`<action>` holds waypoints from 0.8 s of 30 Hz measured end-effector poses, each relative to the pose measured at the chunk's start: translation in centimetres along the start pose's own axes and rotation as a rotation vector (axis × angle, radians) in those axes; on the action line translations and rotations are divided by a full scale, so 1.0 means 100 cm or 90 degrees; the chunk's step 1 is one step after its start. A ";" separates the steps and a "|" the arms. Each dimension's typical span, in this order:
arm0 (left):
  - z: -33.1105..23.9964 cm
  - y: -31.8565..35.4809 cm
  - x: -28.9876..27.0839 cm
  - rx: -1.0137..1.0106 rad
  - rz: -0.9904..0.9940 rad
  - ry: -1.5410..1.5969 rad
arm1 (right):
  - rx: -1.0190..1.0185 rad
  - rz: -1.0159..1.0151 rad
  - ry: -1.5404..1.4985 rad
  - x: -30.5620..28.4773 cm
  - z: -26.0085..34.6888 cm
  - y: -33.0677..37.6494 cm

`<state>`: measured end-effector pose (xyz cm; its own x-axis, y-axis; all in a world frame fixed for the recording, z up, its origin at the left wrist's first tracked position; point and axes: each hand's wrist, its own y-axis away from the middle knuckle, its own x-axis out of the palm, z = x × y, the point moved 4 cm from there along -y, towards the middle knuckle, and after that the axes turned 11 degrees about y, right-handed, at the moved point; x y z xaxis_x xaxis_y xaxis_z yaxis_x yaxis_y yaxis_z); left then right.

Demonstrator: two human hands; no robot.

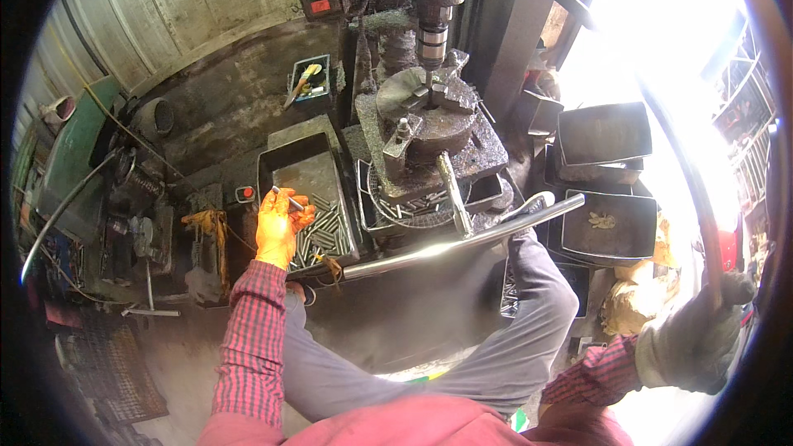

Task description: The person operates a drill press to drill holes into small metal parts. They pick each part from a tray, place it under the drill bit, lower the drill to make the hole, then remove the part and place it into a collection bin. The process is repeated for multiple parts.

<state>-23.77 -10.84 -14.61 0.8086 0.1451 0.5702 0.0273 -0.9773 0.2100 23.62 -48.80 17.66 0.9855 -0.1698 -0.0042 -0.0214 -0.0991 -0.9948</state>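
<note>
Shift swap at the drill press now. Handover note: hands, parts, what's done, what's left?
Left hand, in an orange glove, holds one small metal pin over the metal tray of loose pins.
Right hand, in a grey glove, grips the curved feed lever at far right.
Chuck sits on the drill press table, under the spindle; whether a part is clamped in it is unclear.
Done: pin picked up.
Left: pin not yet at the chuck; many pins remain in the tray.

Green tool box [311, 78] behind; 2 dark empty trays [607, 134] right.
</note>
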 end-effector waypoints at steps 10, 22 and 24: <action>-0.003 0.001 0.008 0.006 0.010 -0.039 | -0.010 -0.009 -0.050 0.008 -0.012 -0.013; 0.001 0.000 0.005 0.016 0.043 -0.032 | -0.098 -0.122 -0.091 -0.008 -0.007 -0.036; 0.001 -0.001 0.006 0.013 0.054 -0.035 | -0.100 -0.110 -0.058 -0.014 -0.004 -0.039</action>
<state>-23.23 -10.69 -14.32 0.8392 0.0544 0.5411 -0.0304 -0.9887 0.1466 22.22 -48.60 21.54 0.9877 -0.0486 0.1486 0.1301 -0.2715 -0.9536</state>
